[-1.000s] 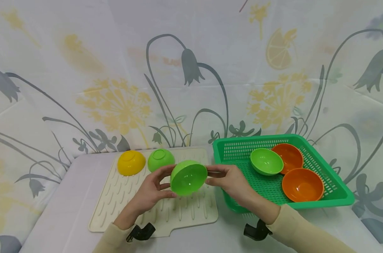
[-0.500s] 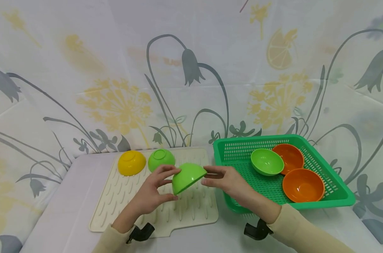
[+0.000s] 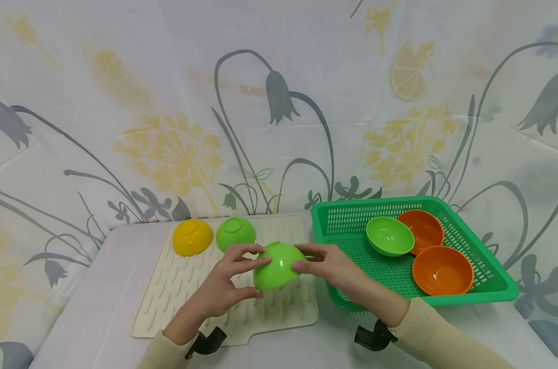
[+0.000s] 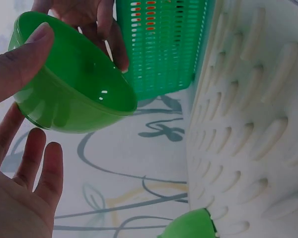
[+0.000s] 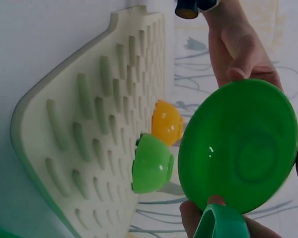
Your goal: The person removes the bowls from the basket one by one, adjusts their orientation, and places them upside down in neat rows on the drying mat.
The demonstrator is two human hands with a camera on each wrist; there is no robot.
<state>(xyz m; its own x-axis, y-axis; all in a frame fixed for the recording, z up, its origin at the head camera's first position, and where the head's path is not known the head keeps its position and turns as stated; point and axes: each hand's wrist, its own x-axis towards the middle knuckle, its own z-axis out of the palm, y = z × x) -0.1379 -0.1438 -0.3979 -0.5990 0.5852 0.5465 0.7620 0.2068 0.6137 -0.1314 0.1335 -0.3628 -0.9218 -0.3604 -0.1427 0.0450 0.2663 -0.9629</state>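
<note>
Over the front right of a cream drying mat (image 3: 205,300), both hands hold a green bowl (image 3: 279,271) tilted, its outside and base turned up in the head view. My left hand (image 3: 223,282) pinches its left side, and the left wrist view has the thumb (image 4: 37,44) at the rim. The right hand (image 3: 331,264) grips the opposite side with thumb and fingers. The right wrist view looks into the bowl's hollow (image 5: 223,148). Behind it on the mat, a yellow bowl (image 3: 192,238) and another green bowl (image 3: 235,234) stand upside down, side by side.
To the right stands a green mesh basket (image 3: 352,297). Inside are an upright green bowl (image 3: 389,237) and two orange bowls (image 3: 421,230), one nearer the front. A flower-printed cloth (image 3: 279,169) hangs behind the white-covered table (image 3: 94,312).
The held bowl has turned from its hollow facing the head camera to its outside showing. It has dropped slightly, and the right thumb has moved onto its outside. Other bowls keep their places.
</note>
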